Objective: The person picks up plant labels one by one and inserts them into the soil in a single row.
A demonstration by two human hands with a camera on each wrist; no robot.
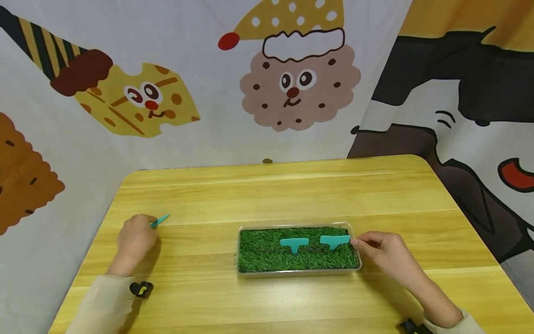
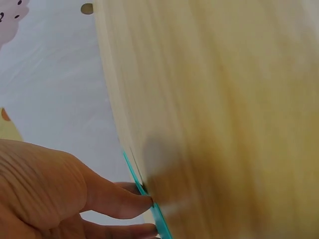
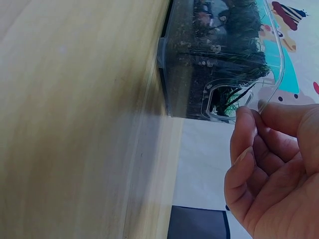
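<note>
On the table point(image 1: 200, 278), right of the middle, sits a clear box point(image 1: 300, 273), its long side facing the person. Grass point(image 1: 263, 257) covers its top, and 2 teal T-shaped tags stand in it, crossbars up: the middle tag point(image 1: 295, 242) near the centre, the end tag point(image 1: 335, 240) toward the right end.

Well to the left of the box, the left hand point(image 1: 136, 235) pinches a 3rd teal tag between thumb and fingers. This held tag point(image 1: 161, 221) shows nearly edge-on in the left wrist view; whether the hand touches the table I cannot tell.

At the box's right end, the right hand point(image 1: 385, 255) has thumb and forefinger together on the clear rim, beside a rounded opening in the end wall. Its other fingers are curled in, and the end tag stands near the fingertips, apart from them.

Both arms wear pale sleeves point(image 1: 102, 301), with a black strap point(image 1: 142, 289) at the left wrist. Behind the table hangs a white cloth point(image 1: 217, 93) printed with a smiling cookie point(image 1: 300, 111) and cheese point(image 1: 175, 109).
</note>
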